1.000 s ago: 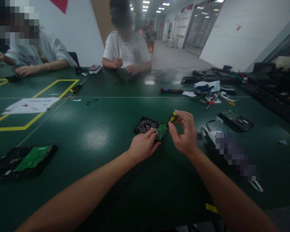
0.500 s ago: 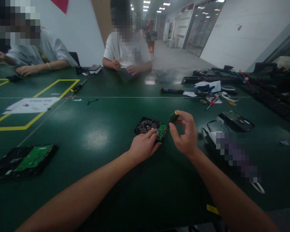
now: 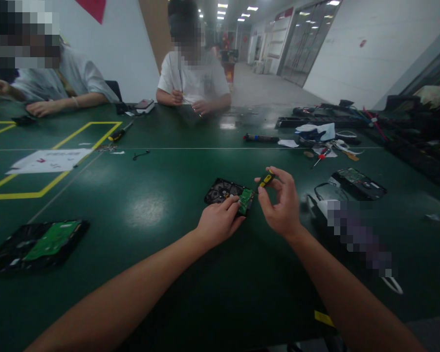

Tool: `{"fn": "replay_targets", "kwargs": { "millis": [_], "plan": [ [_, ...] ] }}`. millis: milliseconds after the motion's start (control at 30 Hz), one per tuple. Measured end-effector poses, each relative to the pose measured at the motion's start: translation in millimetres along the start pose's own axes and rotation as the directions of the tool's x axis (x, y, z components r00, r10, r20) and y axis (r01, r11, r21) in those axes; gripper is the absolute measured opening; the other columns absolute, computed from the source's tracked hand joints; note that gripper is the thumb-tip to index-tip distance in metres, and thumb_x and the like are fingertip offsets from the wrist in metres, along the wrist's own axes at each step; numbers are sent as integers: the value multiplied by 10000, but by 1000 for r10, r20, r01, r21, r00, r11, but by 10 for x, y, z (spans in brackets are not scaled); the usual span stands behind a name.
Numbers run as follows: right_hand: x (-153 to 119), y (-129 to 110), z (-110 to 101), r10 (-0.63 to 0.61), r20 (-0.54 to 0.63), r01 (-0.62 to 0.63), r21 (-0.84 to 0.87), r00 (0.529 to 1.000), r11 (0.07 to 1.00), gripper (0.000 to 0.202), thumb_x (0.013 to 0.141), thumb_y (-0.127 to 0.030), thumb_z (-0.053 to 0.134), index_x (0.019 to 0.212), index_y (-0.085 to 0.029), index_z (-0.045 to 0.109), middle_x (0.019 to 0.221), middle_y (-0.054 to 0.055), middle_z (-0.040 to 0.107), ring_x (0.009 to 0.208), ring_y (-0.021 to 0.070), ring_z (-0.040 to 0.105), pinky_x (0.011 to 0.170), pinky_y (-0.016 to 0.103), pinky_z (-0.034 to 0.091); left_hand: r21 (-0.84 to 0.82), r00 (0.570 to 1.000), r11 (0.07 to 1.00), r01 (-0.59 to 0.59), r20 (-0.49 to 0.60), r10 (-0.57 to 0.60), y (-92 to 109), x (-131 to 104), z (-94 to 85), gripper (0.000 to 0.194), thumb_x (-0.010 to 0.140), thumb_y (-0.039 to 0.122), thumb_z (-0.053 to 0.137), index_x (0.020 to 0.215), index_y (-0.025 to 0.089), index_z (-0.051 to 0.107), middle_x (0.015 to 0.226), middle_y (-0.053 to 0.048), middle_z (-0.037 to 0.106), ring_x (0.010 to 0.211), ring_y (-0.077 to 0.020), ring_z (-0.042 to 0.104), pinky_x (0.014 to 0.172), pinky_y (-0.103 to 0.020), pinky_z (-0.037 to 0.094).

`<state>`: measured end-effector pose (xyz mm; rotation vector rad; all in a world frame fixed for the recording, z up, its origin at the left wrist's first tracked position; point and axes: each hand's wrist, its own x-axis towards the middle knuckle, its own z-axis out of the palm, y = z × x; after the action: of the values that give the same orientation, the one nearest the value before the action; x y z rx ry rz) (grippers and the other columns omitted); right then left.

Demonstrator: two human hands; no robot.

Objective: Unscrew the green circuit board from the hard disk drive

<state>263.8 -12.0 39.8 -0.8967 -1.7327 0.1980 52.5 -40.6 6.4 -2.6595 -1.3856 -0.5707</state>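
Observation:
A black hard drive [image 3: 219, 188] with a green circuit board lies on the green table in front of me. My left hand [image 3: 220, 217] grips its near side, fingers resting across the board and thumb along the lower edge. Between the fingertips of my right hand [image 3: 280, 203] is the handle of a black and yellow screwdriver [image 3: 266, 179]. The screwdriver leans, its lower end at the right edge of the board; the tip is too small to make out.
Other hard drives lie at the left [image 3: 53, 242] and right [image 3: 359, 183]. Near the right one is a partly blurred pouch [image 3: 352, 234]. A second screwdriver [image 3: 120, 133] and a paper sheet [image 3: 49, 160] lie at the far left. Two people sit across the table.
The screwdriver handle has turned in my right fingers, now showing more of its yellow patches. My right fingers have shifted slightly. The left hand and hard drive stay in place.

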Motion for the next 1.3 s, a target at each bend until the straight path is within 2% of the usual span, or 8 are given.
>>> {"fn": "replay_targets", "kwargs": {
  "millis": [67, 200, 367, 567, 767, 933, 1133, 1300],
  "plan": [
    [-5, 11, 7, 7, -19, -7, 3, 1000, 1000, 671, 922, -151, 676, 1511, -343, 417, 1423, 100, 548, 1050, 232, 713, 925, 480, 665, -6, 1000, 1000, -4, 1, 4, 4, 0, -7, 350, 1042, 439, 574, 1253, 172, 652, 1454, -133, 635, 952, -263, 761, 775, -398, 627],
    [1, -6, -4, -52, -49, 46, -119, 997, 992, 667, 881, -190, 747, 1467, -348, 472, 1344, 97, 586, 1031, 251, 684, 792, 455, 673, -18, 1000, 1000, 2, 8, -2, 7, 2, -14, 339, 1045, 436, 569, 1238, 172, 656, 1458, -133, 634, 942, -264, 762, 781, -410, 630],
    [-1, -27, -3, -17, 9, 17, -26, 1000, 1000, 668, 925, -151, 665, 1515, -347, 420, 1443, 109, 556, 1073, 248, 707, 899, 494, 667, -12, 1000, 1000, 2, 9, -2, 6, 5, -12, 342, 1048, 436, 565, 1241, 169, 654, 1459, -133, 634, 963, -264, 762, 796, -402, 628],
    [-1, -22, 4, -28, -41, 26, -57, 999, 998, 632, 901, -190, 731, 1460, -328, 470, 1379, 107, 597, 1048, 260, 694, 800, 465, 663, -8, 1000, 1000, 9, 18, -9, 9, 0, -17, 336, 1048, 437, 570, 1243, 177, 654, 1464, -129, 632, 962, -257, 764, 800, -390, 626],
    [-15, 0, 1, 24, 27, -25, 9, 999, 1000, 616, 969, -164, 611, 1519, -357, 414, 1502, 98, 554, 1113, 255, 713, 944, 510, 656, -11, 1000, 1000, 4, 10, -4, 7, 2, -7, 370, 1055, 445, 546, 1270, 161, 649, 1456, -141, 634, 981, -270, 760, 803, -410, 632],
    [-6, 26, -10, 17, -44, -18, -21, 999, 1000, 607, 919, -183, 703, 1460, -343, 478, 1406, 95, 587, 1002, 237, 728, 829, 466, 676, -12, 1000, 1000, 11, 15, -11, 5, 4, -6, 353, 1050, 444, 557, 1250, 170, 657, 1469, -125, 631, 971, -264, 760, 795, -403, 629],
    [-7, -1, 3, 29, 3, -29, 53, 1000, 998, 598, 959, -160, 622, 1494, -346, 430, 1493, 102, 557, 1091, 244, 738, 960, 500, 655, -20, 1000, 1000, 9, 0, -9, 7, 0, -13, 337, 1045, 433, 573, 1254, 181, 654, 1446, -132, 641, 958, -260, 762, 803, -401, 626],
    [-15, 23, 4, 19, -55, -19, -1, 998, 1000, 596, 915, -204, 722, 1444, -327, 478, 1352, 96, 611, 1009, 235, 729, 860, 465, 673, -29, 1000, 1000, 0, 7, 0, 9, 0, -26, 337, 1053, 435, 555, 1236, 170, 655, 1460, -132, 634, 972, -267, 759, 808, -413, 630]
  ]
}}
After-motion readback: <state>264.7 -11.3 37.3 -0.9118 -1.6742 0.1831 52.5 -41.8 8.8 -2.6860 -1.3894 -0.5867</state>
